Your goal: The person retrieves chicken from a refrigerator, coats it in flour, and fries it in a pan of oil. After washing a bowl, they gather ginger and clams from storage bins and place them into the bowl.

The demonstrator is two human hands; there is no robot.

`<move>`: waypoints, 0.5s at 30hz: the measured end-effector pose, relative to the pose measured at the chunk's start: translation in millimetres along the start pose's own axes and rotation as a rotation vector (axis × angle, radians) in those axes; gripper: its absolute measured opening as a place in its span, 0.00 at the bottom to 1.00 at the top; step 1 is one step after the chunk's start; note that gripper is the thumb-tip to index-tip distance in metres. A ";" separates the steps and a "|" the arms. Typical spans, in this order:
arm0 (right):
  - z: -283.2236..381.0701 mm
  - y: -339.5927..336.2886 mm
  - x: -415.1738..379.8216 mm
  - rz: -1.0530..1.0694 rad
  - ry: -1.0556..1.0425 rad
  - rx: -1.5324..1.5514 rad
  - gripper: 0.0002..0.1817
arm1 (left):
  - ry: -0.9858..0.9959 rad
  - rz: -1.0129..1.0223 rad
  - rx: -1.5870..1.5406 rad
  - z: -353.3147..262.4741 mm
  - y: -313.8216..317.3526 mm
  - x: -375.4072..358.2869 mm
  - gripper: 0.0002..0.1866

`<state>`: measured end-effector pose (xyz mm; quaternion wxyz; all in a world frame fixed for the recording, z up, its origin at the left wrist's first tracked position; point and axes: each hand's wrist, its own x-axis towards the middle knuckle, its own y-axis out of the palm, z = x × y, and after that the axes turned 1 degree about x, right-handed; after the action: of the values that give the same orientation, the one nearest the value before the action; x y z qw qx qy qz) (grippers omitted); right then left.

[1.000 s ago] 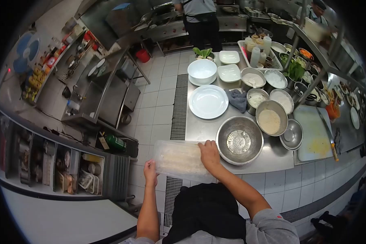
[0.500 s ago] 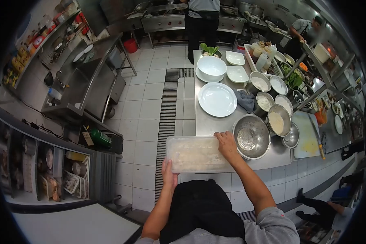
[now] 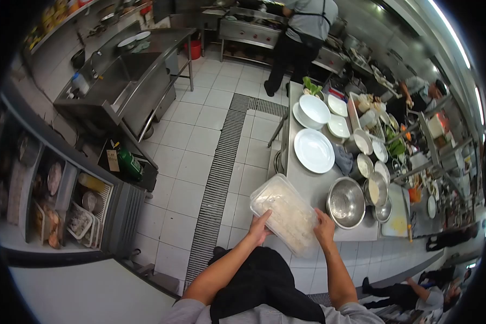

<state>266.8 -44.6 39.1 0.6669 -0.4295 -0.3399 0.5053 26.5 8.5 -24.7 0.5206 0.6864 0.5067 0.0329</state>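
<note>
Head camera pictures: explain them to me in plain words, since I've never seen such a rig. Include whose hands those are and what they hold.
There is no robot here. A person wears one camera on the head, looking forward and down, so their own arms reach in from the bottom; its wide lens bends the edges. The left hand and right hand together hold a clear plastic container with something pale inside; I cannot tell what. On the metal table lie a round white plate, a white bowl, a grey cloth and a large metal bowl. Beyond, another person stands by the stove.
</note>
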 end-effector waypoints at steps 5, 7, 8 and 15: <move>26.5 9.4 -6.4 -0.151 0.161 -0.008 0.18 | -0.012 -0.032 0.102 -16.2 4.5 26.8 0.45; 30.6 16.9 -10.3 -0.223 0.123 -0.005 0.18 | 0.008 0.021 0.206 -20.0 9.0 26.6 0.48; 36.3 16.7 -14.3 -0.225 0.166 -0.013 0.18 | 0.002 -0.060 0.276 -16.6 9.2 23.8 0.47; -4.3 26.0 -34.4 -0.118 0.239 0.284 0.17 | 0.104 -0.101 0.288 8.9 -12.3 36.6 0.38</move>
<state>251.8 -75.7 12.9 0.7848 -0.3675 -0.2080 0.4536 41.2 28.5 -55.6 0.3906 0.7251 0.5663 -0.0308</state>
